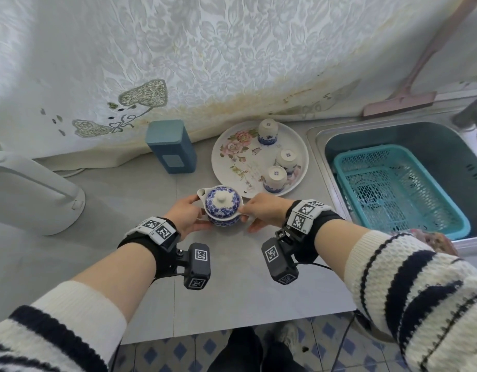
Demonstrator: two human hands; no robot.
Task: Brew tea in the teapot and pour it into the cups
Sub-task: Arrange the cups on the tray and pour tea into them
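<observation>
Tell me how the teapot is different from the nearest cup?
The teapot is upright with its lid on; the cup is upside down. The left hand and right hand hold the teapot; the cup sits untouched on the tray. The teapot is bigger than the cup. Both are white and blue.

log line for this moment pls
left hand: grips teapot, spout side | right hand: grips teapot, other side | lid: on | cups: three inverted on tray

Soft, even light on my tabletop (232, 296), shadows faint; teapot (223, 208) looks sharp, edges bow outward, upper corners blur.
</observation>
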